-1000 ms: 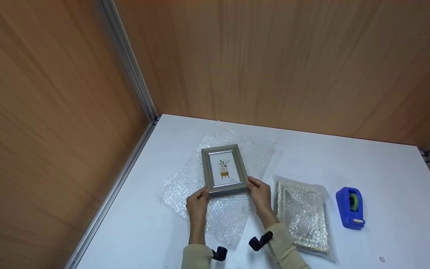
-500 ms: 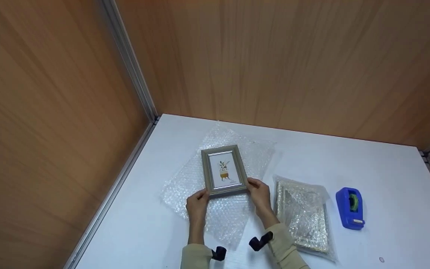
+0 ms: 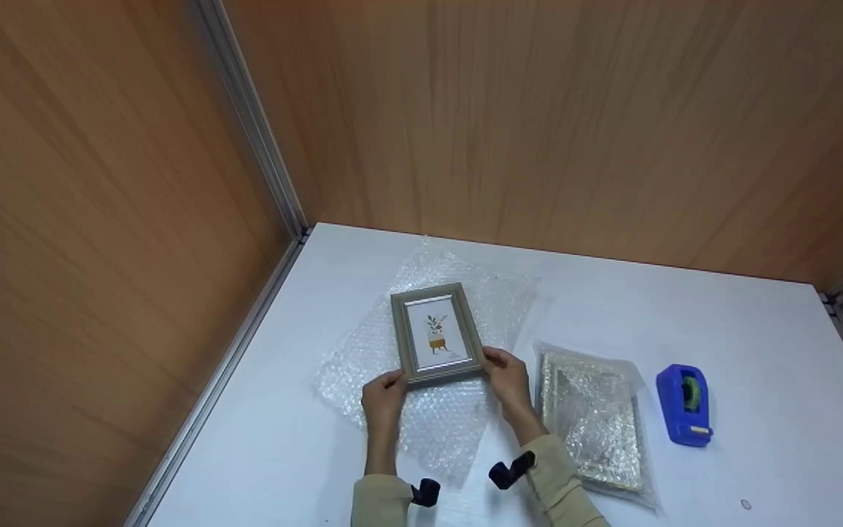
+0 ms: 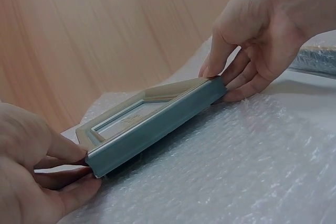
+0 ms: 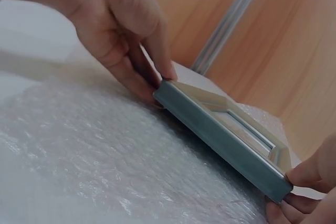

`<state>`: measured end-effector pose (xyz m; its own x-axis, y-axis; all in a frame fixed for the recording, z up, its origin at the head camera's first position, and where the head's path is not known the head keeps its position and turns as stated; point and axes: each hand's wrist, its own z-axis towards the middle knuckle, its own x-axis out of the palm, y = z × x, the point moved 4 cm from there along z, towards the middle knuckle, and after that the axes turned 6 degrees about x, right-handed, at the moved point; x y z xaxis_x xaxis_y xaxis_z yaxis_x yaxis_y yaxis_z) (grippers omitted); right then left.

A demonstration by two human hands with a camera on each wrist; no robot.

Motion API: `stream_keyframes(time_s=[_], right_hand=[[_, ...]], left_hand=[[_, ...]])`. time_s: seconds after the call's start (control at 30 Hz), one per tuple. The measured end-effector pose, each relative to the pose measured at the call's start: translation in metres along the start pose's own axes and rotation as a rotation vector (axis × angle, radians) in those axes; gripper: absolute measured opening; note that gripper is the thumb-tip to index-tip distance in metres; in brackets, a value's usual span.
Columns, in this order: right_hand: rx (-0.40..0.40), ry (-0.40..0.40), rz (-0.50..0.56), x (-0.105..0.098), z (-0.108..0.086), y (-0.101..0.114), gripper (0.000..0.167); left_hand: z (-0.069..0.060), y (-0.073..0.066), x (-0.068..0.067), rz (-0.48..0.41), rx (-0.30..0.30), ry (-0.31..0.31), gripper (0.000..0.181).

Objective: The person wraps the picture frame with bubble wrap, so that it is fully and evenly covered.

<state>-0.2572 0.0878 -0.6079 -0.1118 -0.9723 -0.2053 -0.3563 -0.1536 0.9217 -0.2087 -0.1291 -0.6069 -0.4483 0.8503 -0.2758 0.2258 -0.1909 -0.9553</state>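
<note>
Both forearms reach up from the lower edge of the head view, the left nearly straight and the right slanting inward to the left. The left hand (image 3: 383, 399) pinches the near left corner of a picture frame (image 3: 436, 333), its thumb on top and other fingers tucked under. The right hand (image 3: 507, 380) mirrors it at the near right corner, pinching with the thumb above and curled fingers below. Between them the picture frame lies face up over a sheet of bubble wrap (image 3: 363, 359), its near edge raised a little (whether its far edge touches the wrap, I cannot tell).

There is one bare picture frame, greenish-grey, with one print (image 3: 437, 333) of a potted plant inside. One spread sheet of bubble wrap lies beneath it on the white bench (image 3: 758, 344). One bubble-wrapped parcel (image 3: 597, 421), rectangular, with a frame-like border showing through, sits just beside the right forearm. Farther right stands one blue tape dispenser (image 3: 685, 410) carrying one green tape roll (image 3: 691, 394). Two beige sleeves (image 3: 381, 501) cover the forearms, and two black wrist mounts (image 3: 427, 492) show, one at each wrist.
</note>
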Motion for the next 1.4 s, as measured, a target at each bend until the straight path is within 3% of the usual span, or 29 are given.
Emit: stream_keyframes(time_s=[0.5,0.73,0.97,1.17,1.4], right_hand=[[0.002,-0.014,-0.041,0.0014,0.0006,0.0028,0.026],[-0.015,0.014,-0.029,0.0028,0.0002,0.0023,0.026],[-0.02,0.008,-0.038,0.0029,-0.0009,0.0043,0.027],[-0.023,-0.003,-0.074,0.0037,-0.0019,0.0044,0.028],[-0.078,-0.02,-0.166,0.0031,-0.0048,0.0099,0.027]], left_hand=[[-0.0031,-0.0029,-0.0055,0.017,0.036,-0.037,0.013],[-0.0024,-0.0052,-0.0077,0.105,0.054,-0.041,0.009],[-0.0011,-0.0062,-0.0079,0.105,0.035,-0.025,0.01],[-0.0018,-0.0052,-0.0074,0.124,0.039,-0.007,0.01],[-0.0026,-0.0043,-0.008,0.137,0.084,0.0,0.008]])
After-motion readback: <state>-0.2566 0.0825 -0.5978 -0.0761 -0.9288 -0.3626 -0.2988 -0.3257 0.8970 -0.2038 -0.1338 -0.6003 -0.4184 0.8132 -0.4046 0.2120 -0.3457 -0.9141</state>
